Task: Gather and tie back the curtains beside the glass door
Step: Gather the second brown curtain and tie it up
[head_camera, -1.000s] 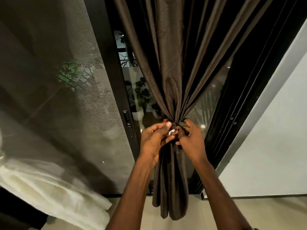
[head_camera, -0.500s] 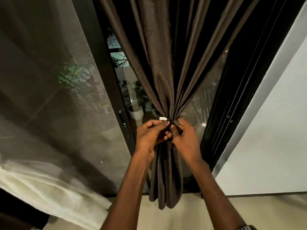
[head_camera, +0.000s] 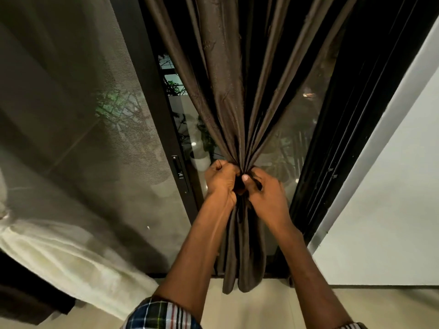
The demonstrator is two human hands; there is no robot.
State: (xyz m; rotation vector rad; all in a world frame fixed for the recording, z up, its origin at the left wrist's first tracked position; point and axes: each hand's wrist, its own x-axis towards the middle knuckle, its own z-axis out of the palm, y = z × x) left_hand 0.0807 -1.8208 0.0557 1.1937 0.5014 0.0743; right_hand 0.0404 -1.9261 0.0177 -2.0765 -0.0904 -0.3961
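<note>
Head view, near: plaid sleeve (head_camera: 161, 314) at the bottom edge, both forearms reaching up. Left hand (head_camera: 221, 180) has its fingers curled tight into the gathered waist of the brown curtain (head_camera: 228, 91); right hand (head_camera: 266, 193) pinches a dark tie (head_camera: 257, 182) at the same cinch, thumb pressed in. My read: I keep the bunch compressed with the left while the right draws the tie snug, so no pleat slips. Beyond: glass door (head_camera: 287, 143), then sheer curtain (head_camera: 71, 115) at left.

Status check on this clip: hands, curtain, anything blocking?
Left hand and right hand both grip the brown curtain at its cinched waist. Folds gathered tight; tie itself not clearly visible. Nothing in the way; glass door behind.
</note>
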